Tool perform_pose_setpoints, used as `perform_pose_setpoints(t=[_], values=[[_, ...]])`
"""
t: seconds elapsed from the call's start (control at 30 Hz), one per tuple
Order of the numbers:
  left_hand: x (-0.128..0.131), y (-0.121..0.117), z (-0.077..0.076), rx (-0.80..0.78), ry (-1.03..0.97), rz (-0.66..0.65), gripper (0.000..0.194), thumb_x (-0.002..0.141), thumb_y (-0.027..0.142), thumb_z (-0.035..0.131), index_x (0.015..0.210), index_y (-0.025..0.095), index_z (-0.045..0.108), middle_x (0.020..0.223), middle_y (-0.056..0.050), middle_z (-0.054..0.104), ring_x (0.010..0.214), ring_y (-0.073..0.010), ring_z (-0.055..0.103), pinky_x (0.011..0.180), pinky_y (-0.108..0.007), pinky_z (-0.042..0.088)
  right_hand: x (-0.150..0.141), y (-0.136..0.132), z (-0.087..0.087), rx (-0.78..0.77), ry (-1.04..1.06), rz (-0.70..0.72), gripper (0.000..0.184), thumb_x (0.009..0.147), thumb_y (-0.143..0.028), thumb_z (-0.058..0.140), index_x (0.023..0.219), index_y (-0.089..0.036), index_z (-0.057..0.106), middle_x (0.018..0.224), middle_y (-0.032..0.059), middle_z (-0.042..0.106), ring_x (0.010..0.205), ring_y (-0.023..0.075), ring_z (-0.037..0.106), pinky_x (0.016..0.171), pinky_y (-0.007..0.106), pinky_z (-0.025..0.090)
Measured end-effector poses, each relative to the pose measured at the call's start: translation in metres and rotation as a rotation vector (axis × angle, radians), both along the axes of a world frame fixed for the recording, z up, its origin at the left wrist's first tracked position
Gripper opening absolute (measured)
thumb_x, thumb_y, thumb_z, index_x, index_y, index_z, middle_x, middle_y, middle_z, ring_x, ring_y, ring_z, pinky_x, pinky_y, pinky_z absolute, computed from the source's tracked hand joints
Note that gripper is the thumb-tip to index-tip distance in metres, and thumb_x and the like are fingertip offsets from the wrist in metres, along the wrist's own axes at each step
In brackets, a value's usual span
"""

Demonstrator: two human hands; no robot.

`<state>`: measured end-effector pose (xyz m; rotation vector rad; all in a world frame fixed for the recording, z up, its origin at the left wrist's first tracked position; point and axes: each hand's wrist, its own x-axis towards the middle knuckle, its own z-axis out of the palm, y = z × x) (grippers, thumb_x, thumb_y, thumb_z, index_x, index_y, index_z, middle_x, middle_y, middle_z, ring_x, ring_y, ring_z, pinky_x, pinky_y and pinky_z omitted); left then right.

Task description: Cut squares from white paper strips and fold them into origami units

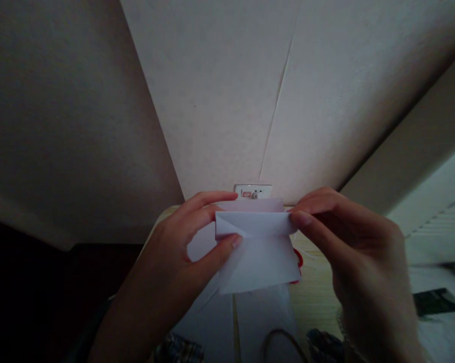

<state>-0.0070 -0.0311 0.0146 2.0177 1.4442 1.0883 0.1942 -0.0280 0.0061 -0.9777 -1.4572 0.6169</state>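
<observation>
A folded piece of white paper (260,262) is held up between my two hands, over a light wooden table (314,290). My left hand (178,247) grips its left side, the thumb pressed on the front near a crease and the fingers behind. At the upper right corner, my right hand (348,242) pinches the paper between thumb and fingers. A folded band runs along the top, with a slanting crease at its left end. Another layer of paper shows behind the top edge.
More white sheets (265,312) lie on the table below. Part of a red object (298,258) shows behind the held paper. A wall socket (265,190) with something plugged in is at the table's far side. A dark green packet (439,301) lies on a white surface at right.
</observation>
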Motion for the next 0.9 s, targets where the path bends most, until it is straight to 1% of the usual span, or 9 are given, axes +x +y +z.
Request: perform_pose_setpoints(t=[0.2,0.27,0.37,0.43,0.57,0.67,0.77,0.83,0.9], values=[[0.003,-0.001,0.002,-0.010,-0.092,0.029,0.012,0.089,0.031,0.067,0.090,0.028,0.079,0.111,0.001,0.077,0.096,-0.0221,0.071,0.099,-0.040,0.054,-0.003,0.003,0.000,-0.029,0.016,0.028,0.022,0.091,-0.014,0.068,0.072,-0.026,0.069,0.073,-0.0027,0.066,0.072,0.0159,0.063,0.066,0.028,0.051],[0.003,0.000,0.003,-0.001,-0.089,0.031,0.013,0.089,0.031,0.067,0.084,0.027,0.079,0.114,0.001,0.077,0.097,-0.0219,0.071,0.099,-0.039,0.055,-0.003,0.004,0.000,-0.042,0.038,0.039,0.020,0.091,-0.014,0.068,0.075,-0.026,0.070,0.073,-0.0037,0.068,0.071,0.0147,0.064,0.063,0.026,0.051],[0.003,0.000,0.002,0.047,-0.055,0.029,0.017,0.088,0.030,0.068,0.073,0.026,0.077,0.129,0.001,0.073,0.109,-0.0233,0.069,0.101,-0.038,0.053,-0.004,0.004,-0.001,-0.053,0.056,0.018,0.018,0.090,-0.015,0.069,0.075,-0.026,0.070,0.071,-0.0033,0.069,0.067,0.0154,0.065,0.060,0.027,0.050],[0.003,0.000,0.002,0.079,-0.042,0.021,0.015,0.087,0.029,0.069,0.075,0.026,0.076,0.134,0.001,0.071,0.114,-0.0244,0.067,0.103,-0.040,0.052,-0.004,0.004,-0.001,-0.051,0.068,-0.009,0.019,0.090,-0.015,0.069,0.073,-0.026,0.070,0.068,-0.0026,0.068,0.065,0.0160,0.065,0.058,0.027,0.051],[0.005,0.000,0.003,0.158,0.003,0.010,0.010,0.085,0.026,0.070,0.076,0.026,0.074,0.134,0.000,0.071,0.121,-0.0263,0.064,0.107,-0.042,0.050,-0.006,0.005,-0.002,-0.041,0.098,-0.042,0.020,0.091,-0.016,0.068,0.074,-0.026,0.071,0.069,-0.0022,0.067,0.065,0.0155,0.064,0.057,0.026,0.051],[0.008,-0.002,0.006,0.180,-0.017,0.024,0.009,0.086,0.024,0.068,0.078,0.026,0.073,0.130,0.000,0.073,0.116,-0.0255,0.066,0.105,-0.041,0.052,-0.006,0.005,-0.002,-0.033,0.108,-0.044,0.020,0.091,-0.016,0.068,0.076,-0.026,0.072,0.069,-0.0030,0.067,0.063,0.0137,0.062,0.055,0.024,0.050],[0.011,-0.004,0.008,0.108,-0.073,0.057,0.010,0.088,0.026,0.065,0.092,0.028,0.074,0.114,0.001,0.078,0.100,-0.0246,0.073,0.093,-0.039,0.058,-0.007,0.003,-0.002,-0.028,0.111,-0.062,0.021,0.092,-0.016,0.066,0.074,-0.026,0.071,0.067,-0.0027,0.066,0.062,0.0141,0.062,0.054,0.024,0.049],[0.014,-0.005,0.009,0.050,-0.093,0.073,0.012,0.089,0.030,0.063,0.092,0.028,0.074,0.091,0.001,0.081,0.083,-0.0241,0.075,0.078,-0.037,0.061,-0.007,0.002,-0.001,-0.026,0.109,-0.087,0.021,0.092,-0.015,0.066,0.074,-0.025,0.070,0.068,-0.0020,0.066,0.063,0.0152,0.063,0.054,0.026,0.050],[0.016,-0.005,0.009,0.013,-0.119,0.065,0.013,0.089,0.032,0.062,0.088,0.028,0.074,0.077,0.003,0.080,0.074,-0.0237,0.075,0.070,-0.035,0.061,-0.007,0.001,-0.001,-0.016,0.109,-0.104,0.020,0.091,-0.015,0.066,0.074,-0.025,0.070,0.068,-0.0017,0.067,0.063,0.0154,0.063,0.054,0.026,0.050]])
